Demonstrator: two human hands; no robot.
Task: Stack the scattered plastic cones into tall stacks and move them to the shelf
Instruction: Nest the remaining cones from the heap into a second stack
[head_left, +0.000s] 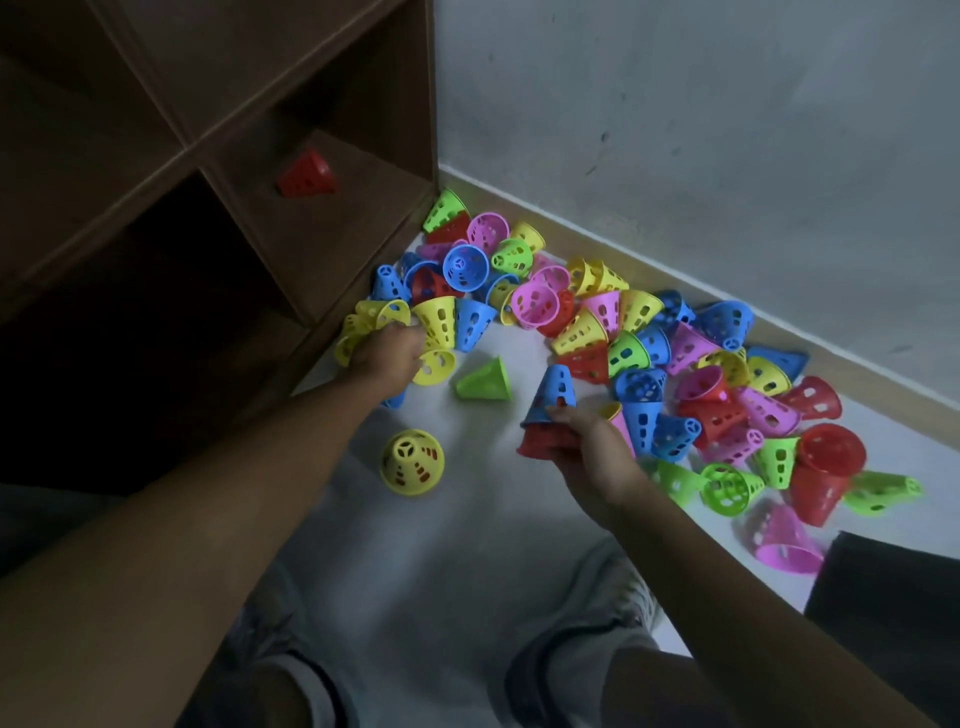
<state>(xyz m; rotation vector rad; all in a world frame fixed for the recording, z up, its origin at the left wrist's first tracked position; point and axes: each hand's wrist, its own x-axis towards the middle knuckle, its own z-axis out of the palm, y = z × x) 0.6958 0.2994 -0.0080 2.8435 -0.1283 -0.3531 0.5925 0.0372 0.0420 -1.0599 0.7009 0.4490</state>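
Dozens of perforated cones (649, 358), too heaped to count exactly, are lying across the white floor (467, 519) along the wall (727, 130) in blue, yellow, pink, red and green. Two hands are working among them. One, the left hand (387, 353), is reaching into a cluster of yellow cones (410, 322) by the shelf's foot, fingers curling around them. One, the right hand (587, 441), is gripping a short stack (550, 410), a blue cone sitting on a red one. One red cone (306, 174) is sitting alone in a shelf (208, 156) compartment. Two cones are standing apart nearer the person: one green (485, 379), one yellow (411, 461).
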